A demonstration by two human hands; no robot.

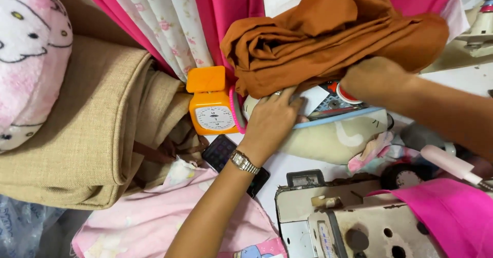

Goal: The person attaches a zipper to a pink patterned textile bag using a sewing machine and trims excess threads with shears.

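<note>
The left hand (272, 116) lies flat with fingers spread, pressing under the bundled rust-brown cloth (328, 37) — the right hand (377, 78) pushes into its far side, its grip hidden. The bundle sits gathered above both hands, just beside an orange scale (211, 104) — not yet lifted clear.
</note>
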